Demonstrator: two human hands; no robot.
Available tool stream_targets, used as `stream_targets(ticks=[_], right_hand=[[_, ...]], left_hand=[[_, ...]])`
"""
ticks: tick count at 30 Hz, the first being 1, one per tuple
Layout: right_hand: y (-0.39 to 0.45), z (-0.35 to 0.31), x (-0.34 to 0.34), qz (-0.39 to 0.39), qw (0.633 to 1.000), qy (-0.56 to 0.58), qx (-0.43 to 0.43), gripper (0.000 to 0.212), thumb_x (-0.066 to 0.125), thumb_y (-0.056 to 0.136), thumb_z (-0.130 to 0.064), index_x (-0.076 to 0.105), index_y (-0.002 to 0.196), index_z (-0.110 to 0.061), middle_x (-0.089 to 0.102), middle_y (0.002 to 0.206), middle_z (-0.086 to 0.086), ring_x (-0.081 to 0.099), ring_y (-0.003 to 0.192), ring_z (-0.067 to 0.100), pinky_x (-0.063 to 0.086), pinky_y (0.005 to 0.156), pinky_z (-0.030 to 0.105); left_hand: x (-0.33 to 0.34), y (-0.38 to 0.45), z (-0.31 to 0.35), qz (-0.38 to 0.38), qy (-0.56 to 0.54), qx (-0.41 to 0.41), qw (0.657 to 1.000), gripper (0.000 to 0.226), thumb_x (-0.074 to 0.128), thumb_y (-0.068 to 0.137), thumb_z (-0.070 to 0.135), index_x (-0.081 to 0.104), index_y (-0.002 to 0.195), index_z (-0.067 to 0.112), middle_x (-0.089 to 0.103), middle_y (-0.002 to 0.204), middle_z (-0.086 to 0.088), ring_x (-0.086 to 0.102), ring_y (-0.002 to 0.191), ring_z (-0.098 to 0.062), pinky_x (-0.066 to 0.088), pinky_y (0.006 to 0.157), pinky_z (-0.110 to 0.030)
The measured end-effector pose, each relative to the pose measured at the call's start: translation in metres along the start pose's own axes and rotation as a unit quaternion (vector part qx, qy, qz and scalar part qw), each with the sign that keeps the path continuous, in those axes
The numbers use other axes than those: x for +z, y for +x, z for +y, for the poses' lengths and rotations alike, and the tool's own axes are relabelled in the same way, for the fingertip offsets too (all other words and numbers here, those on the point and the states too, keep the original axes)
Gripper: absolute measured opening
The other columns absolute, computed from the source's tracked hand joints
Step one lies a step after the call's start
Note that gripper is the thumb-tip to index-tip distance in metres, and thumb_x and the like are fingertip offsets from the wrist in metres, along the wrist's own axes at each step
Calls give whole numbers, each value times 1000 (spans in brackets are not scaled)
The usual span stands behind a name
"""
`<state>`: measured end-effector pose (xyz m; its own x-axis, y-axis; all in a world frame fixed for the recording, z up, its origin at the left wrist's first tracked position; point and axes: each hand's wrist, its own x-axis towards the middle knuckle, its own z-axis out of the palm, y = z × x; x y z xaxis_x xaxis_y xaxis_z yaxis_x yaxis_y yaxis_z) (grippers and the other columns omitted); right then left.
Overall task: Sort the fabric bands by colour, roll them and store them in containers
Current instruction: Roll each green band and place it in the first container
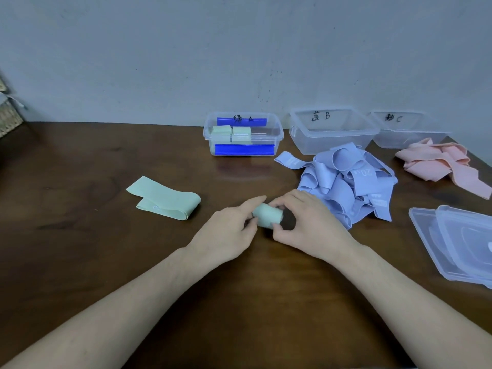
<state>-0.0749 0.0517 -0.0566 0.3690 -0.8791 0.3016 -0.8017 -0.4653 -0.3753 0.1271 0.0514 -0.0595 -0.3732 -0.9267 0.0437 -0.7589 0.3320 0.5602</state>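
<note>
Both hands, left [229,230] and right [306,225], keep a pinching grip on the green roll [266,216] just above the tabletop [106,262]; likely risk: elastic springs loose if either grip eases before reaching green's container [243,134].

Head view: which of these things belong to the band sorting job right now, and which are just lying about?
In the job:
green roll, held by left hand and right hand
flat green band
blue band pile
pink band pile
container A holding green rolls
container B
container C

Lying about:
clear lids
woven basket at the left edge
</note>
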Motion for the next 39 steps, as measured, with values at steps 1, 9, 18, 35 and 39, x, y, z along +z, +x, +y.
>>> stream_targets(ticks=[1, 9, 18, 35, 39], right_hand=[[-2, -3, -2, 5, 1000, 0, 11, 31, 72, 77, -31, 64, 106, -25, 58, 96, -14, 53, 91, 8, 44, 87, 30], [-12, -23, 0, 2, 993, 48, 107, 30, 69, 76, -46, 47, 92, -32, 61, 87, -16, 54, 88, 4, 47, 73, 27], [-27, -25, -17, -39, 976, 171, 132, 32, 73, 86, -40, 56, 113, -41, 64, 90, -18, 48, 74, 4, 44, 70, 22], [46, 70, -104, -10, 994, -61, -89, 37, 73, 85, -26, 67, 122, -27, 66, 108, -10, 43, 92, 13, 36, 84, 17], [74, 96, -132, -24, 995, -49, -88, 39, 72, 88, -29, 65, 126, -26, 67, 112, -11, 44, 98, 14, 38, 88, 21]], left_hand=[[0, -2, 1, 1, -36, -6, 999, 52, 44, 101, 27, 33, 149, 44, 67, 95, 14, 62, 79, -8, 54, 80, -31], [3, -6, 22, -5, -360, -89, 929, 39, 56, 97, 33, 51, 130, 52, 64, 113, 11, 63, 105, -3, 50, 102, -36], [-1, -1, 33, 0, -428, -118, 896, 61, 54, 95, 11, 45, 138, 54, 59, 119, 1, 65, 105, -12, 57, 91, -32], [-20, 90, 92, 47, -309, -44, 949, 68, 71, 82, 7, 47, 135, 42, 72, 103, 3, 67, 93, -13, 51, 83, -21], [-24, 127, 110, 87, -292, -22, 952, 67, 70, 80, 6, 48, 133, 42, 72, 91, 10, 65, 81, -15, 51, 81, -24]])
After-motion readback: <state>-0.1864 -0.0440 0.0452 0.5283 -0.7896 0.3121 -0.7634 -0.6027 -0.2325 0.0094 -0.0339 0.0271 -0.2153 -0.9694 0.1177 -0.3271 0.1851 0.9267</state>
